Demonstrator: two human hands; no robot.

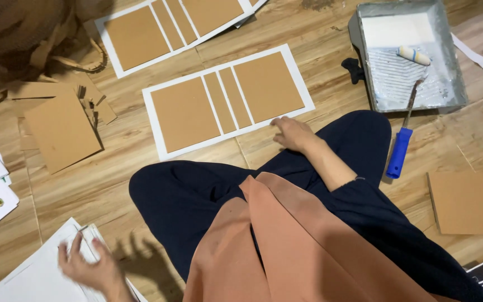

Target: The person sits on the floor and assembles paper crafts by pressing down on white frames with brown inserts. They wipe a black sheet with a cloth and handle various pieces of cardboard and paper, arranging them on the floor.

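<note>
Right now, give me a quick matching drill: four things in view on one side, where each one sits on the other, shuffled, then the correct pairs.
Things:
1. left hand
2. right hand
3. paint roller
4. loose brown board

Places:
A. lying on the floor at far right, beside the knee
B. head resting in the grey paint tray, blue handle out on the floor
C. on the stack of white sheets at lower left
D. touching the lower edge of the white sheet with brown panels

Pairs: 1-C, 2-D, 3-B, 4-A
</note>
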